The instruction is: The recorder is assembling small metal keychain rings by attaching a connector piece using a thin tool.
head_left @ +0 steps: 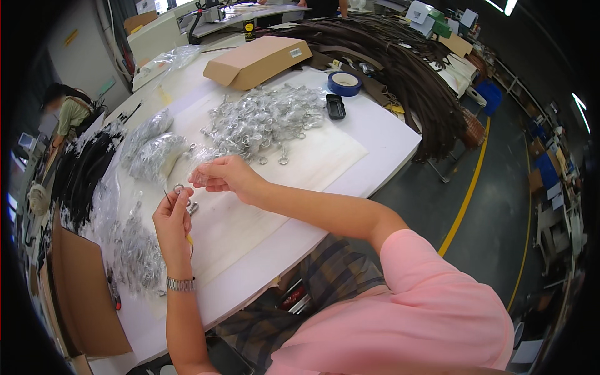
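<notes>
My left hand point(171, 215), with a metal watch on its wrist, is closed around a key ring point(179, 188). A silver metal clasp point(192, 207) hangs beside its fingers. A thin dark tool shows at the same hand, with a bit of yellow below the palm; its kind I cannot make out. Close by on the right, my right hand point(230, 177) is pinched on a small clear plastic bag point(199, 177). Just beyond lies a large heap of metal key rings in clear bags point(265, 119). Another pile of bagged metal pieces point(136, 253) lies left of my left hand.
A cardboard box point(257, 61), blue tape roll point(344, 83) and small black case point(335, 107) stand at the back. Dark brown strips point(400, 75) cover the far right; black strips point(81, 178) lie left. An open carton point(84, 294) stands near left. Another person point(75, 112) sits far left.
</notes>
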`<state>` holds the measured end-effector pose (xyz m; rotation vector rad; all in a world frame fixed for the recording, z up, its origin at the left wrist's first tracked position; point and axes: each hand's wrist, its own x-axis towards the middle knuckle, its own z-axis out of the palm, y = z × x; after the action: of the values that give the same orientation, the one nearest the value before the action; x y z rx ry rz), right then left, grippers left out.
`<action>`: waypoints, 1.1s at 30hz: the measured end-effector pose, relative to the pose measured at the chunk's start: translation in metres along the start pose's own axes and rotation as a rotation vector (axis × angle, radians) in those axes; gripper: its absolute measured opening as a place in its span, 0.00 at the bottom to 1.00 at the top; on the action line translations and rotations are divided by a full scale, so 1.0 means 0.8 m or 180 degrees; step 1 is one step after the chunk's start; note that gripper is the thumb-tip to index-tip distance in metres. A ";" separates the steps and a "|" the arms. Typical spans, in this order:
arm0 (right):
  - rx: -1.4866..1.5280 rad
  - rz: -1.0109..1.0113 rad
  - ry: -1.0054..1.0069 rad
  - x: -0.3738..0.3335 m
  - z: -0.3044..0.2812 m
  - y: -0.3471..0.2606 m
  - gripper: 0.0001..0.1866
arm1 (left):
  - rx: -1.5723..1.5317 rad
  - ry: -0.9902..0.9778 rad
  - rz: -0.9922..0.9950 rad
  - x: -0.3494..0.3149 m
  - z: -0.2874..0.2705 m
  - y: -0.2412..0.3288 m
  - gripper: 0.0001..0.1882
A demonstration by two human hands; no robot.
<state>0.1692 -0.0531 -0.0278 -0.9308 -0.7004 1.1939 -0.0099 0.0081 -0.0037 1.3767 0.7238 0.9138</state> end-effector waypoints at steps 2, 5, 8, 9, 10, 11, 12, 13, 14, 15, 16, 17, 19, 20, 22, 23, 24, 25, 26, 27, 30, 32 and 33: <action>-0.0002 -0.0057 0.0054 0.004 -0.005 0.002 0.15 | 0.0062 -0.0076 -0.0071 0.008 0.002 -0.006 0.11; -0.0031 -0.0156 0.0189 -0.002 -0.012 -0.015 0.14 | -0.0091 -0.0339 -0.0207 0.003 0.003 0.011 0.12; -0.0070 -0.0057 0.0157 -0.004 -0.010 -0.022 0.14 | -0.0215 -0.0210 -0.0113 0.010 0.002 0.004 0.12; -0.0107 -0.0038 0.0188 -0.004 -0.007 -0.021 0.14 | -0.0198 -0.0188 -0.0028 0.009 0.002 0.004 0.12; -0.0149 -0.0028 0.0224 -0.003 -0.003 -0.019 0.14 | -0.0182 -0.0175 0.0062 0.008 -0.002 0.005 0.12; -0.0110 -0.0022 0.0209 -0.005 0.000 -0.019 0.15 | -0.0140 -0.0209 0.0093 0.010 -0.005 0.002 0.12; -0.0110 -0.0006 0.0190 -0.005 0.001 -0.017 0.15 | -0.0139 -0.0185 0.0090 0.010 -0.008 -0.001 0.12; -0.0068 -0.0015 0.0184 -0.004 0.002 -0.015 0.15 | -0.0101 -0.0215 0.0108 0.010 -0.009 -0.003 0.12; -0.0028 -0.0029 0.0194 -0.004 0.001 -0.013 0.15 | -0.0071 -0.0261 0.0123 0.010 -0.008 -0.004 0.13; -0.0035 -0.0028 0.0195 -0.003 0.000 -0.011 0.15 | -0.0077 -0.0261 0.0123 0.009 -0.007 -0.003 0.13; -0.0041 -0.0044 0.0205 -0.002 -0.001 -0.009 0.14 | 0.0011 -0.0241 0.0177 0.008 -0.006 -0.002 0.12; -0.0044 -0.0059 0.0209 -0.002 -0.001 -0.007 0.14 | 0.0104 -0.0215 0.0230 0.007 -0.005 -0.001 0.12; 0.0004 -0.0029 0.0106 -0.001 0.000 -0.003 0.14 | 0.0226 -0.0183 0.0328 0.006 -0.002 -0.003 0.11; 0.0051 -0.0003 0.0004 -0.001 -0.001 -0.002 0.15 | 0.0348 -0.0153 0.0427 0.006 0.000 -0.004 0.11; 0.0067 0.0019 -0.0007 0.001 -0.002 -0.001 0.15 | 0.0509 -0.0111 0.0506 0.005 0.005 -0.006 0.11; 0.0094 0.0048 -0.0025 0.000 0.001 -0.003 0.15 | 0.0682 -0.0060 0.0580 0.004 0.005 -0.005 0.10; 0.0094 0.0043 -0.0027 -0.002 0.002 -0.005 0.15 | 0.0682 -0.0061 0.0585 0.003 0.006 -0.004 0.10; 0.0115 0.0042 0.0037 -0.004 0.004 -0.008 0.15 | 0.0748 -0.0008 0.0604 0.002 0.006 -0.001 0.10; 0.0134 0.0041 0.0113 -0.006 0.006 -0.011 0.16 | 0.0809 0.0034 0.0619 0.001 0.007 0.000 0.10; 0.0133 0.0036 0.0123 -0.008 0.006 -0.013 0.16 | 0.0806 0.0024 0.0619 0.001 0.007 0.001 0.10; 0.0198 0.0014 0.0187 -0.009 0.006 -0.017 0.16 | 0.0825 0.0043 0.0615 0.001 0.006 0.002 0.10; 0.0187 0.0055 0.0236 -0.007 0.006 -0.015 0.15 | 0.0815 0.0045 0.0602 0.002 0.007 0.001 0.10; 0.0183 0.0051 0.0242 -0.006 0.005 -0.013 0.15 | 0.0810 0.0039 0.0604 0.002 0.007 0.000 0.10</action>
<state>0.1689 -0.0580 -0.0166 -0.9302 -0.5959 1.1807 -0.0042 0.0069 -0.0028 1.6881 0.7468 1.0043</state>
